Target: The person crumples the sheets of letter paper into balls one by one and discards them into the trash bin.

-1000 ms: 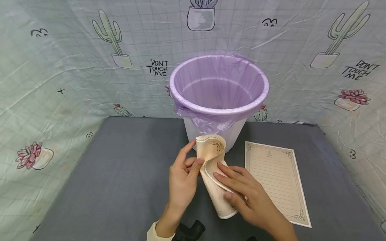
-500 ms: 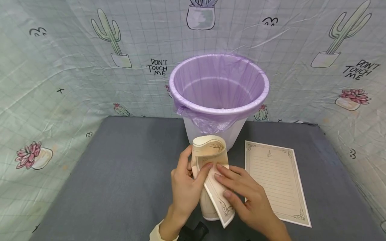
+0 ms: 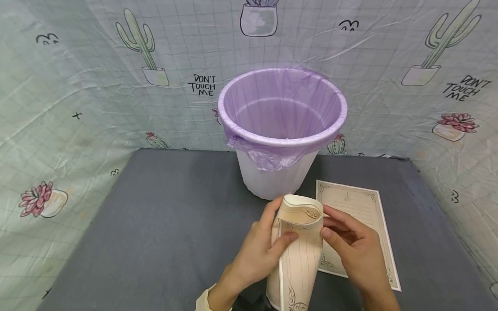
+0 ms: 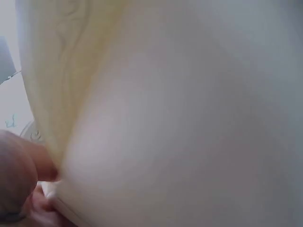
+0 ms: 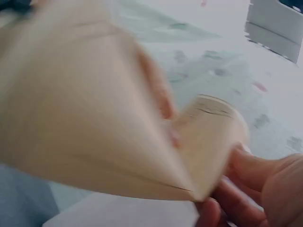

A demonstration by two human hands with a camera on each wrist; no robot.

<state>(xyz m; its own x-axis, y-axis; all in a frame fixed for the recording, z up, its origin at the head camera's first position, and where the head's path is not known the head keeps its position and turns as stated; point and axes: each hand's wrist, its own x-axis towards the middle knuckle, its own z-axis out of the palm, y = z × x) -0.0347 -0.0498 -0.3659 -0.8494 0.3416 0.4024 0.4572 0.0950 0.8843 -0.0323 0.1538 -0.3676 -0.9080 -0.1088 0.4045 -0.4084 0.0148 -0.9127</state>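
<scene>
A sheet of cream lined paper (image 3: 305, 259) with a scroll border is bent over into a loose roll, its curled upper end facing up, in the head view. My left hand (image 3: 258, 259) holds it from the left, thumb on the front and fingers around the side. At the right edge, my right hand (image 3: 359, 252) pinches the paper between thumb and fingers. In the right wrist view the bent paper (image 5: 85, 118) spreads out on the left, with my right hand (image 5: 270, 189) at its fold. The paper (image 4: 170, 123) fills most of the left wrist view, blurred.
Behind the hands stands a white bin (image 3: 274, 177) lined with a purple bag (image 3: 283, 140). A second lined sheet (image 3: 350, 202) lies flat on the grey table (image 3: 175, 224) at the right, partly behind my right hand. Cactus-print cloth (image 3: 186, 52) surrounds the table.
The paper has moved right and nearer to me, with both hands, and is bent over into a more even roll. My right hand has shifted from its face to its right edge.
</scene>
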